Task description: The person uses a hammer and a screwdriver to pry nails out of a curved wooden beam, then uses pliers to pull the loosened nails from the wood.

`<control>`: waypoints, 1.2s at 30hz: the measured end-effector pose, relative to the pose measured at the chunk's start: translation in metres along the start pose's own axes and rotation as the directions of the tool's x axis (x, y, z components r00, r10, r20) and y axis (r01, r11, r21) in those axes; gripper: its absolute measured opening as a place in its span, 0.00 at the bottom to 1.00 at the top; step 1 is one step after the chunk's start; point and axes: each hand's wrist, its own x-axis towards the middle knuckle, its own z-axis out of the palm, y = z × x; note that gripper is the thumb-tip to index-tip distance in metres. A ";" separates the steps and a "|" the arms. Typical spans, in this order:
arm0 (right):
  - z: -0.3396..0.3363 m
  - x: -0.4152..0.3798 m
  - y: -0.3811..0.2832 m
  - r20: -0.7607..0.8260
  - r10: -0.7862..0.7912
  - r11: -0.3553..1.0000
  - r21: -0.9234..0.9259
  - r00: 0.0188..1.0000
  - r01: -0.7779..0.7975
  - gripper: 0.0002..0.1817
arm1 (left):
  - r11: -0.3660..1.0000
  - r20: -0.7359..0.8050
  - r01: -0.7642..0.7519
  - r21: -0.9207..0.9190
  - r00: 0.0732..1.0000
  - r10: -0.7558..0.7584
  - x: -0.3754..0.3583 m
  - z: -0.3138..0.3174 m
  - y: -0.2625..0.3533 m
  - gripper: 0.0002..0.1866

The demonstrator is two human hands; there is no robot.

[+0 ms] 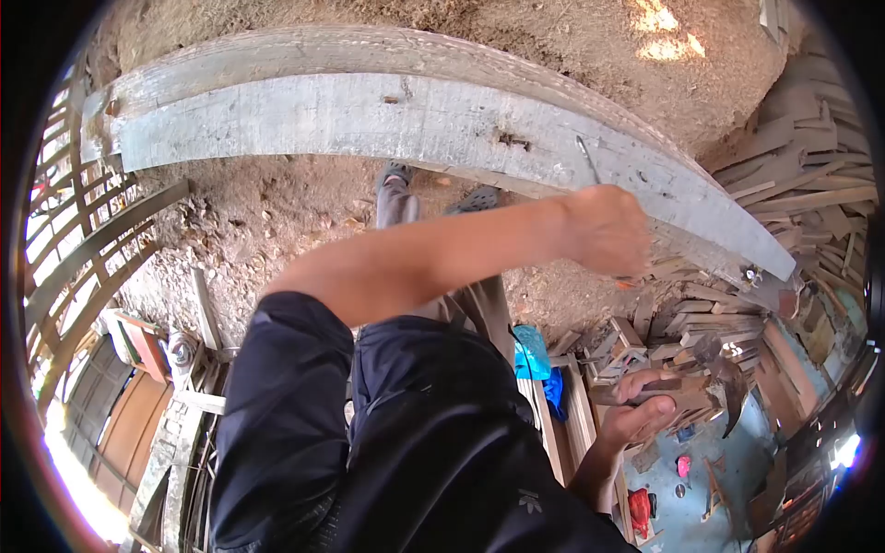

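My left hand reaches across my body, its fingers closed round a chisel. The chisel's metal blade points away from me and overlaps the long grey wooden beam in this view. A bit of orange shows below the fist, and the rest of the handle is hidden in it. Lower right, my right hand is wrapped round the wooden handle of a hammer. The hammer's dark head, with a curved claw, is out to the right, apart from the beam. Small slots and holes mark the beam's top face.
Stacked wood offcuts lie at the right. A blue bag and a red item are near my right side. Slatted wooden fencing stands at the left. My feet are on chip-strewn dirt ground beside the beam.
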 end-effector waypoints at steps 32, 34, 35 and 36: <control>-0.027 0.028 0.006 0.003 0.137 0.988 0.076 0.991 -0.137 0.31 | 0.920 -0.932 0.326 -0.219 0.208 -0.295 0.000 0.001 -0.005 0.17; -0.024 0.031 0.006 0.028 0.101 0.994 0.045 0.994 -0.102 0.31 | 0.920 -0.935 0.318 -0.228 0.192 -0.298 0.001 0.002 -0.006 0.17; -0.023 0.031 0.006 0.032 0.101 0.994 0.046 0.994 -0.102 0.31 | 0.920 -0.937 0.311 -0.236 0.177 -0.300 0.001 0.003 -0.007 0.16; -0.023 0.031 0.006 0.020 0.102 0.994 0.042 0.995 -0.103 0.31 | 0.919 -0.937 0.314 -0.237 0.175 -0.302 0.001 0.003 -0.008 0.16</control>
